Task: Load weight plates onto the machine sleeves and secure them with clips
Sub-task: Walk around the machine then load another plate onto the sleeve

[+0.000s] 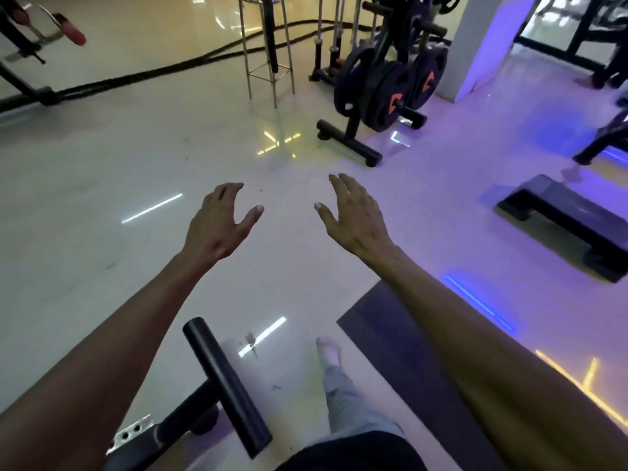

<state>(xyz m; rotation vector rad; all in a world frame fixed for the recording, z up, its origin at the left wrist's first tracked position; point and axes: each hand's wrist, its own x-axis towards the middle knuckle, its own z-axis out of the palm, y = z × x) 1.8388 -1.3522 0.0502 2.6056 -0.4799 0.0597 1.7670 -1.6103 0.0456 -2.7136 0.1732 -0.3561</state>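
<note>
Nearest the camera, a black padded machine bar [226, 385] jutted up at lower left, beside a dark floor mat [380, 334] on the glossy floor [102, 185]. Above these, both arms reached forward: the left hand [217, 222] and the right hand [353, 215] hovered apart, fingers spread and empty. Farther off, black weight plates [387, 91] with orange marks hung on a plate rack [350, 141]. A black step platform [571, 222] lay to the right.

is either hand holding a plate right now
No, both the left hand and right hand are open and empty; the plates hang on the rack.
</note>
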